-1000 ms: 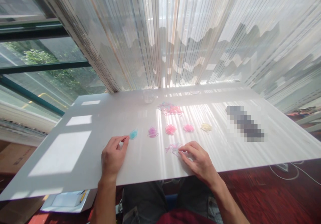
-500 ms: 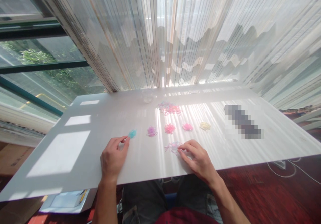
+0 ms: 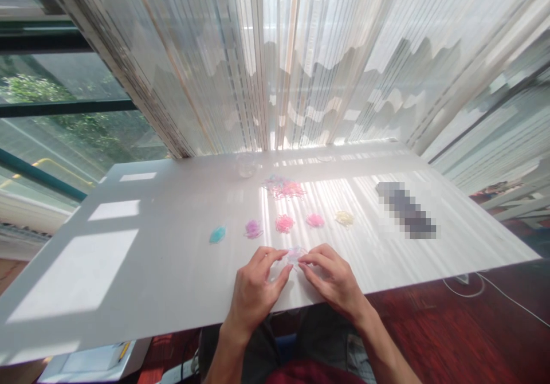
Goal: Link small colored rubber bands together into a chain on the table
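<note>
A small loose pile of mixed pale bands lies on the white table between my two hands. At its left edge is my left hand, thumb and forefinger apart with nothing visible between them. My right hand touches the pile's right side, its thumb and forefinger close together; whatever they hold is too small to name. Beyond, in a row, lie a teal pile, a purple pile, a red-pink pile, a pink pile and a yellow pile.
A larger mixed pile lies behind the row, with a clear round container to its left. A blurred dark object rests at the right of the white table. Curtains hang along the far edge.
My left hand has moved right, from beside the teal pile to the small mixed pile. My right hand remains at that pile. The whole view has shifted slightly.
</note>
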Motion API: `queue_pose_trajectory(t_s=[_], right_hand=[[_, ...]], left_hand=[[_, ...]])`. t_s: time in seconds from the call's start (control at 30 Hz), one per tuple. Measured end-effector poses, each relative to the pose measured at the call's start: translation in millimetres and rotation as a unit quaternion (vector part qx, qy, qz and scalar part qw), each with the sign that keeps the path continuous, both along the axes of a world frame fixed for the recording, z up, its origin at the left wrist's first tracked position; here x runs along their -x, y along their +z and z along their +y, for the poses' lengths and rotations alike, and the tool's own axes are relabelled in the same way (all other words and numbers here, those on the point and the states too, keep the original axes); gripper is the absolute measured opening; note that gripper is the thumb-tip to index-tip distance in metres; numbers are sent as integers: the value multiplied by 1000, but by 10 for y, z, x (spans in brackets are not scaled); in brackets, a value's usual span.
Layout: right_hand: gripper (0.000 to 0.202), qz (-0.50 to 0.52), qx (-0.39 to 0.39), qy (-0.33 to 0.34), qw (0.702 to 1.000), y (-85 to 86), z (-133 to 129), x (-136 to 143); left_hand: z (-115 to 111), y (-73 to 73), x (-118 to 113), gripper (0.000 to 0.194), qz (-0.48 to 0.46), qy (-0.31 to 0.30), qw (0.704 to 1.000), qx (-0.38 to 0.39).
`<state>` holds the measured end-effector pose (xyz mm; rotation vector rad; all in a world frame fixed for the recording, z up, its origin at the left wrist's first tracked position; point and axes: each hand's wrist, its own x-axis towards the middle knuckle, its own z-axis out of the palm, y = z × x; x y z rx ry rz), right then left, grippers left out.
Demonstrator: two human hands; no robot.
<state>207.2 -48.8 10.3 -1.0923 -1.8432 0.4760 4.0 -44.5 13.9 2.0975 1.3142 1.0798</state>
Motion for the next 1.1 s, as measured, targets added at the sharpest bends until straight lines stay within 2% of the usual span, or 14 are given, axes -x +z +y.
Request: queue_pose_trajectory(t_s=[0.13,0.33,0.57,1.1], right_hand=[[16,4,7,11,1000,19,-11,-2],[19,-3,15,23,1000,15,-4,-12],[19,-8,15,31,999,11,-3,-12],[14,-8,8,2,1000,-9,5,-8]], left_hand=[[1,-51,6,24,-4,-18,1000,2],[-6,-36,12,19,-6,-34,999,2],[4,-37,3,20,12,-25,1000,-3],[-15,-19,3,11,-10,-29,999,-19]])
